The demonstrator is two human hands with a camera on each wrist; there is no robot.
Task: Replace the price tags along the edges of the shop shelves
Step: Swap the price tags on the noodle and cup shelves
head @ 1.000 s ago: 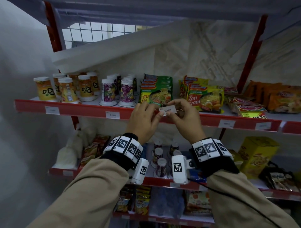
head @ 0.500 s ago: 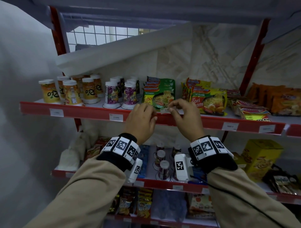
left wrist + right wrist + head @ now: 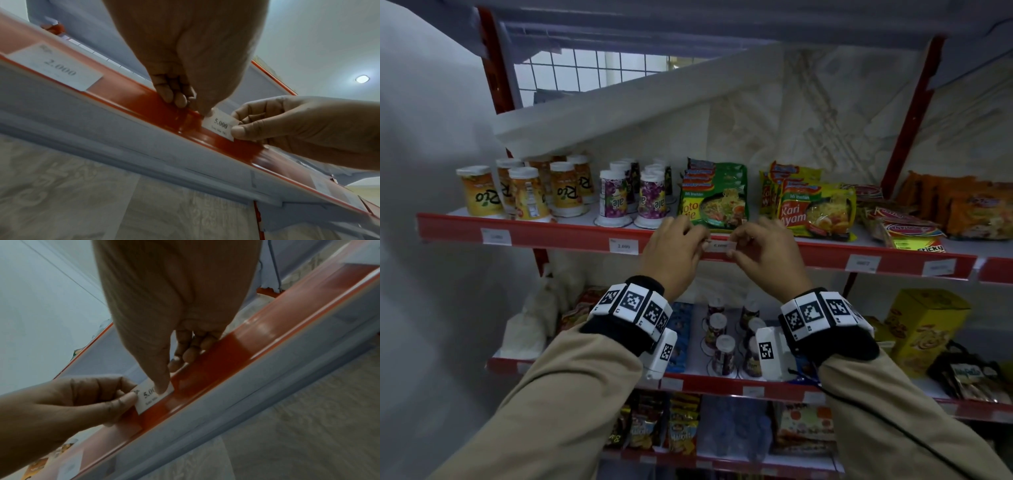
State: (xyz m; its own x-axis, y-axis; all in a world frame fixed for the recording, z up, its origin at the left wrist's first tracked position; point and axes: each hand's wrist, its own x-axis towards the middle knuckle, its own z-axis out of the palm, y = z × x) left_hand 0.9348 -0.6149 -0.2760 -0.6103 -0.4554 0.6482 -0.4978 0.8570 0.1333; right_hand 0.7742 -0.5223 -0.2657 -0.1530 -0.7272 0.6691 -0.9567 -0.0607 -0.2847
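A white price tag (image 3: 719, 245) printed "5.000" lies against the red edge strip (image 3: 551, 236) of the upper shelf, below the green noodle packets. My left hand (image 3: 700, 245) pinches its left end and my right hand (image 3: 732, 251) pinches its right end. In the left wrist view the price tag (image 3: 221, 125) sits tilted on the strip, the left hand's thumb (image 3: 205, 112) on its corner and the right hand (image 3: 238, 129) at the other end. In the right wrist view my right thumb (image 3: 162, 386) presses the tag (image 3: 147, 401) onto the strip.
Other tags sit in the same strip: "2.000" (image 3: 624, 246) to the left, one further left (image 3: 496, 237), two to the right (image 3: 863, 263). Drink cups (image 3: 524, 193) and noodle packets (image 3: 815, 212) stand close behind the strip. Stocked shelves lie below.
Both hands have brought the tag down from in front of the noodle packets onto the red strip. The hands have moved slightly apart along the tag.
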